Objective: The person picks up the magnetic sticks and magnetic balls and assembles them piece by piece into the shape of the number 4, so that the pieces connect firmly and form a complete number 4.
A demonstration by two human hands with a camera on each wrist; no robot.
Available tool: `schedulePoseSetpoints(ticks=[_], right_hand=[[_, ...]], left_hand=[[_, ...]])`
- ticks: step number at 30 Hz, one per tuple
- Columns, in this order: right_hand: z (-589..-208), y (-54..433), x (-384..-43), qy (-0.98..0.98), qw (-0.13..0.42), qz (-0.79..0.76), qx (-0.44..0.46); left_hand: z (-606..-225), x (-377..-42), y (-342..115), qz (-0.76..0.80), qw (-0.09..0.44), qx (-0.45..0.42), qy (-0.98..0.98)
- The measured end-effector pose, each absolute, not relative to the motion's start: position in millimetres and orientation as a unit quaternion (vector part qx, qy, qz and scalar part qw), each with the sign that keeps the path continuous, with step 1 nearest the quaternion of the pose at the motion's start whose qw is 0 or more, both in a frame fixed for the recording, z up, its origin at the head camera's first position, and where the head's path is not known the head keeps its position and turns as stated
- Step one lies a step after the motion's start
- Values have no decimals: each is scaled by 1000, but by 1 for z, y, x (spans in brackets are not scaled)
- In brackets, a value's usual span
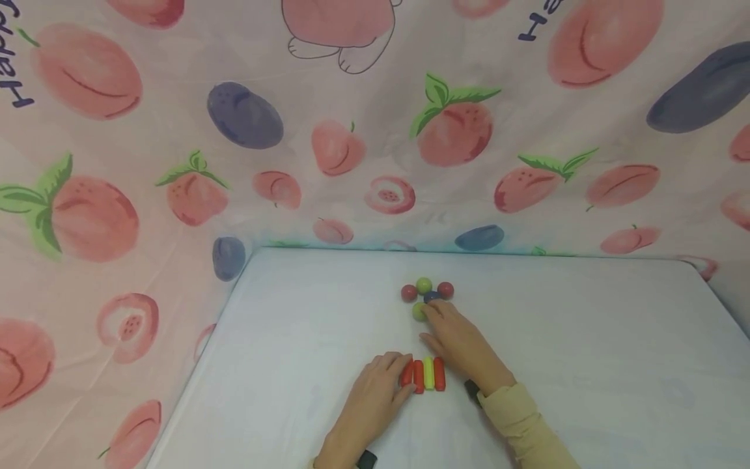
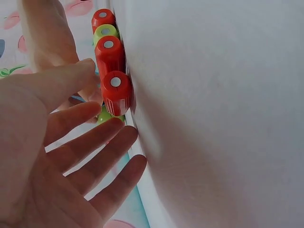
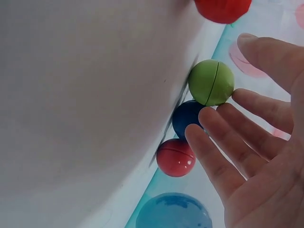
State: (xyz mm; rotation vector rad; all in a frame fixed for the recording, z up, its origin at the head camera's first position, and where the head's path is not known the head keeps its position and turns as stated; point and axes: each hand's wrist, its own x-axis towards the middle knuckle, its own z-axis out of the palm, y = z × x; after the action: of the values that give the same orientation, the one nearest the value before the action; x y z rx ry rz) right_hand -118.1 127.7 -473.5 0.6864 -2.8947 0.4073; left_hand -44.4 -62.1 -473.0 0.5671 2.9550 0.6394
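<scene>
A row of short, thick sticks lies side by side on the white table: a red stick [image 1: 407, 372] at the left end, another red stick [image 1: 418, 376], a yellow-green stick [image 1: 429, 373] and a red stick [image 1: 439, 374]. My left hand [image 1: 375, 391] is at the row's left end, fingers spread, thumb near its front. Farther back is a loose cluster of small balls, with a blue ball [image 3: 186, 118] between red and green ones. My right hand [image 1: 465, 342] reaches over its front, fingertips right at the near green ball [image 3: 211, 82], thumb held apart.
Behind the near green ball are a red ball [image 1: 409, 293], a green ball [image 1: 424, 285] and a red ball [image 1: 445, 290]. The white table [image 1: 586, 365] ends at a fruit-print curtain [image 1: 351, 156] along the back and sides.
</scene>
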Motion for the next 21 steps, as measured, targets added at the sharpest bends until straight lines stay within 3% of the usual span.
schedulePoseSetpoints(ticks=[13,21], right_hand=[[-475,119,-127,-961,78,136,228],[-475,119,-130,-956,83,147,238]], left_hand=[[-475,-46,-62,191,0,205,960],[-473,-45,-62,195,21,193,961]])
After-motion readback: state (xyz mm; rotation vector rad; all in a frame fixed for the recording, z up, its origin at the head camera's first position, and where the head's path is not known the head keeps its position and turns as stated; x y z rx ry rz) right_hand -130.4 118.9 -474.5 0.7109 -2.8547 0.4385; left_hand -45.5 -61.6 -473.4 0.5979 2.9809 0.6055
